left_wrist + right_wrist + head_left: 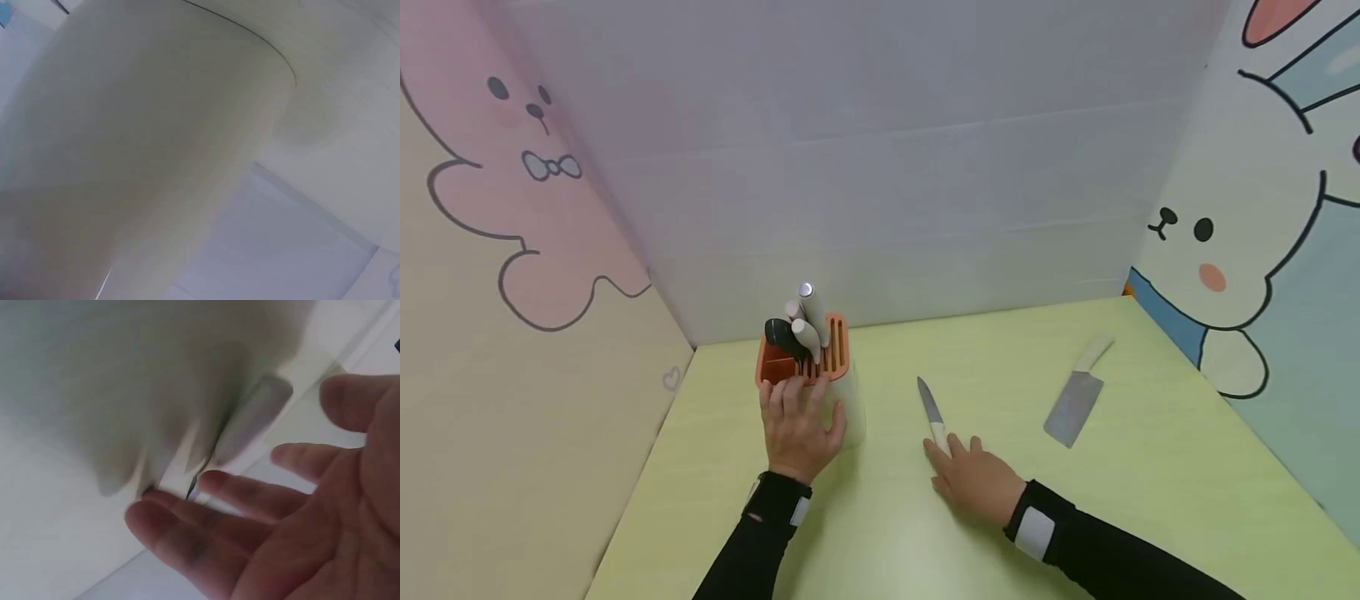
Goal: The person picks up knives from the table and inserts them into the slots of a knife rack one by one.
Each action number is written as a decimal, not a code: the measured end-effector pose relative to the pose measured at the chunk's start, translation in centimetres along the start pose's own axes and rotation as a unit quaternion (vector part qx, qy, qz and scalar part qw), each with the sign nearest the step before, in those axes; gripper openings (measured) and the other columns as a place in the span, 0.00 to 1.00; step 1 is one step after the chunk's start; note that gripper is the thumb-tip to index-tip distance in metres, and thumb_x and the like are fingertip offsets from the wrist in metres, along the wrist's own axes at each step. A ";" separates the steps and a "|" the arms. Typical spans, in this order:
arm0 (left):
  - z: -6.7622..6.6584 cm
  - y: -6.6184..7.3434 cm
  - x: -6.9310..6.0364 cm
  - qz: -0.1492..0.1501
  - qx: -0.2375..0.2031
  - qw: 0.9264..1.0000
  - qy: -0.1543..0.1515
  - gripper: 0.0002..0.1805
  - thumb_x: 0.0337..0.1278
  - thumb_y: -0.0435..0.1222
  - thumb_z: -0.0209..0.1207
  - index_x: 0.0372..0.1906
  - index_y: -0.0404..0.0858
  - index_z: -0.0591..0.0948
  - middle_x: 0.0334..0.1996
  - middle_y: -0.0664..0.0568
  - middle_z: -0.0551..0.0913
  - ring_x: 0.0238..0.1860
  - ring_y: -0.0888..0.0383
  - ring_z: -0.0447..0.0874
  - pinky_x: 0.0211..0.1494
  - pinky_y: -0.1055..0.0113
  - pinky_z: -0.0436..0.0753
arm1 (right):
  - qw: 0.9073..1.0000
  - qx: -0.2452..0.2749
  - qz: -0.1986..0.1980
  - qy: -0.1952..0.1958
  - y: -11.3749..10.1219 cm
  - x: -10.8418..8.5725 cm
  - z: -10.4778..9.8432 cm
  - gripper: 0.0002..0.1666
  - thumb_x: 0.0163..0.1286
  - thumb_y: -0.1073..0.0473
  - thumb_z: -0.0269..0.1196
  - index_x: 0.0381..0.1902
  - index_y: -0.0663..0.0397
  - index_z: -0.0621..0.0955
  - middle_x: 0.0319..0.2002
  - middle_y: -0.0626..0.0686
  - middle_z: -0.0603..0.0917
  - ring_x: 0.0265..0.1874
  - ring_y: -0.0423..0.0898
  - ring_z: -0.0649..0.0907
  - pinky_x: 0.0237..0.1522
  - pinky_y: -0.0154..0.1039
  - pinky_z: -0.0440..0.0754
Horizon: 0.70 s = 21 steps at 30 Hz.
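Observation:
My left hand (800, 425) rests against the front of a white knife block (853, 417), fingertips at its orange slotted top and thumb lying on its wall. Several handles, white ones and a black one (780, 333), stick up from the block. The left wrist view is filled by the block's pale wall (156, 112); no finger is clear there. My right hand (973, 479) is low over the table at a small paring knife (931, 404) with a white handle. In the right wrist view, its fingers (187, 540) are spread apart near the handle (256, 419), not closed around it.
A cleaver (1075, 408) with a white handle lies flat on the right part of the yellow-green table (925, 542). A pale wall (925, 167) stands behind the table, and panels with cartoon drawings (1217, 250) flank both sides.

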<state>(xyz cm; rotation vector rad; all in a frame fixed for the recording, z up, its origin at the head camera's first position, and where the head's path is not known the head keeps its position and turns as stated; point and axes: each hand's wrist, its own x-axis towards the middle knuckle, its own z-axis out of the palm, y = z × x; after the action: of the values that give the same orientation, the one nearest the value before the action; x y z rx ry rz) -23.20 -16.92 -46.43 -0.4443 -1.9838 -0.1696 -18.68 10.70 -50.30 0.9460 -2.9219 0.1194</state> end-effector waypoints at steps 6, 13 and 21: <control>-0.4 0.0 -0.3 0.070 0.025 0.997 -0.006 0.29 0.51 0.44 0.54 0.61 0.39 0.75 0.54 0.39 0.73 0.57 0.42 0.66 0.61 0.35 0.58 | 0.994 0.006 -0.106 0.031 2.1 -0.2 -1.0 0.30 0.66 0.50 0.62 0.63 0.55 0.72 0.55 0.60 0.78 0.46 0.53 0.81 0.41 0.46 0.82; 0.4 -0.2 -0.6 0.110 0.033 0.993 0.021 0.31 0.51 0.44 0.54 0.62 0.38 0.75 0.55 0.40 0.73 0.58 0.44 0.66 0.66 0.36 0.50 | 0.988 0.017 -0.146 0.041 2.7 -0.1 -0.5 0.28 0.66 0.52 0.62 0.62 0.56 0.74 0.56 0.60 0.78 0.54 0.54 0.79 0.53 0.47 0.78; 1.3 -0.4 -0.5 0.112 0.023 0.991 0.074 0.29 0.49 0.44 0.54 0.58 0.38 0.77 0.51 0.42 0.75 0.54 0.46 0.69 0.66 0.39 0.51 | 0.986 0.012 -0.161 0.039 3.5 0.0 0.0 0.26 0.66 0.55 0.62 0.59 0.58 0.76 0.60 0.58 0.76 0.56 0.51 0.79 0.52 0.45 0.78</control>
<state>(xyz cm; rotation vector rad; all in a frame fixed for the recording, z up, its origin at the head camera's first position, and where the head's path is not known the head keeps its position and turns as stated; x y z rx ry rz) -24.31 -17.02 -47.43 -0.6044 -1.7740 -0.0151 -20.70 13.50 -50.48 1.3662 -2.6603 0.1696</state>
